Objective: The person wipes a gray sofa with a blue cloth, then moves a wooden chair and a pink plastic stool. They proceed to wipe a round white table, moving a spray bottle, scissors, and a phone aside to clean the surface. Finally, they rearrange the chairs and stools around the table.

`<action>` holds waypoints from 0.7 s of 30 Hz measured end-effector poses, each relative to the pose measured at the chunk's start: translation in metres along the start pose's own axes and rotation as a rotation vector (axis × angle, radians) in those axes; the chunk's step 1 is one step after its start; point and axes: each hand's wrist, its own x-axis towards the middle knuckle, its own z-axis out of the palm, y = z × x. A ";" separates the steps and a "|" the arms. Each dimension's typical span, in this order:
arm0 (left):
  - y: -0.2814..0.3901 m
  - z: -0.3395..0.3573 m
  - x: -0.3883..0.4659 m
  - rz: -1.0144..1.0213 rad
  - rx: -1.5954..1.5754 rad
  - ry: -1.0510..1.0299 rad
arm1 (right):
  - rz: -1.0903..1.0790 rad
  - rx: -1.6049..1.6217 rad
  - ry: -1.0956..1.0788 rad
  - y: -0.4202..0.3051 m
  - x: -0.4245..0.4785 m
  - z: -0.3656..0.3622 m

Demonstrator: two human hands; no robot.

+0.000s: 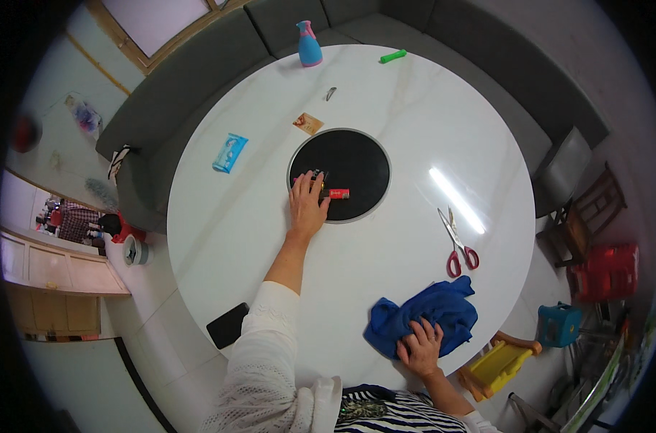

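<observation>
My left hand point(308, 208) reaches out over the lower left of a round black inset point(355, 162) in the white marbled table point(349, 265). Its fingers cover several small items; a red lighter point(338, 194) sticks out to the right beside the thumb, and the rest are mostly hidden. Whether the fingers grip any of them cannot be told. My right hand point(421, 346) rests on a crumpled blue cloth point(447, 311) near the front edge, its fingers bent into the fabric. Scissors with red handles point(457, 249) lie partly spread just beyond the cloth.
Farther back are a blue spray bottle point(309, 48), a green cylindrical object point(393, 56), a hair clip point(331, 93) and a patterned card point(308, 123). A blue wipes packet point(230, 153) lies left; a black phone point(228, 326) is by my left sleeve. A grey curved sofa point(182, 103) borders the table.
</observation>
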 end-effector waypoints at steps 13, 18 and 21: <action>0.007 -0.073 -0.130 -0.174 -0.096 0.056 | -0.026 0.016 -0.100 -0.043 0.158 0.057; -0.038 -0.134 -0.243 -0.473 0.154 0.039 | 0.057 -0.042 -0.100 -0.028 0.215 0.060; -0.061 -0.155 -0.306 -0.637 0.276 -0.059 | 0.095 -0.053 -0.101 -0.032 0.239 0.064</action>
